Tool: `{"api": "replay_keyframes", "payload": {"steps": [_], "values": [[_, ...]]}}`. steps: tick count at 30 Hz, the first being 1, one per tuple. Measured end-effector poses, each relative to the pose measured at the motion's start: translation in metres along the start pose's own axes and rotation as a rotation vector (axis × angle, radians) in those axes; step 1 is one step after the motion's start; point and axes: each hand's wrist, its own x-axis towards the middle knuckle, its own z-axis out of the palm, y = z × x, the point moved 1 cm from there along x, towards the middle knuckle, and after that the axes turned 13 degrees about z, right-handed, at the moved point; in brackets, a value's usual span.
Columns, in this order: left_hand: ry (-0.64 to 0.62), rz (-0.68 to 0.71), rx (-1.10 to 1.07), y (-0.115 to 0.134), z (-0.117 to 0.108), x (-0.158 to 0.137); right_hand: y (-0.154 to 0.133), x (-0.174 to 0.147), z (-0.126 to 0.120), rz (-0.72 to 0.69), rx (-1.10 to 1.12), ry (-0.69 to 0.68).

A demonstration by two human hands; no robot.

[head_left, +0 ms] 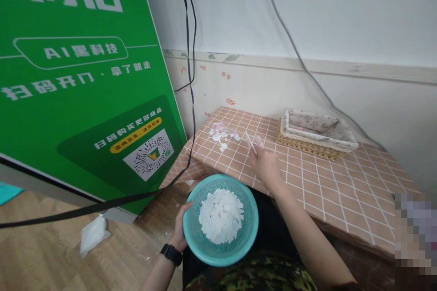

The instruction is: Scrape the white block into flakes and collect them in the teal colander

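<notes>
My left hand (pixel 180 227) is closed on the left rim of a round turquoise plastic strainer basket (pixel 251 234). A heap of torn white paper scraps (pixel 221 216) lies inside it, and the basket sits low against my body at the table's front edge. Over the checked tablecloth, my right hand (pixel 268 168) is closed around a thin, flat white piece (pixel 250 141) pointing up and left; its exact kind is unclear. A pinkish scrap (pixel 258 140) shows just beyond these fingers. More white and pink paper scraps (pixel 218 132) are scattered on the cloth to the left.
A cloth-lined wicker basket (pixel 317 134) stands on the checked table (pixel 334 191) near the wall. At left rises a green cabinet (pixel 85 113) with printed signs. A black strap (pixel 191 113) hangs across its edge. A white packet (pixel 94 235) lies on the wooden floor.
</notes>
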Motion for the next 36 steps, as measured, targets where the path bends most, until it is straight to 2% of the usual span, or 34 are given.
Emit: {"api": "replay_keyframes", "payload": {"steps": [4, 8, 13, 20, 27, 30, 36], "values": [[-0.009, 0.008, 0.006, -0.002, 0.002, -0.001, 0.017, 0.005, -0.004, 0.082, 0.066, 0.051], [0.0, 0.033, 0.026, -0.005, 0.005, -0.004, 0.011, -0.008, -0.006, 0.059, 0.205, 0.097], [0.048, 0.014, 0.047, -0.007, 0.01, -0.006, -0.012, -0.027, -0.003, -0.031, 0.318, 0.03], [0.036, 0.016, 0.09, -0.008, 0.009, -0.004, -0.014, -0.036, 0.013, 0.074, 0.33, -0.02], [0.052, -0.048, 0.057, -0.008, 0.014, 0.0, -0.001, -0.033, 0.029, 0.441, 0.295, -0.089], [0.075, -0.014, 0.041, -0.005, 0.017, 0.001, 0.004, -0.025, 0.029, 0.513, 0.265, -0.073], [0.079, -0.035, 0.054, 0.003, 0.027, 0.0, 0.014, -0.006, 0.028, 0.397, 0.314, -0.056]]}}
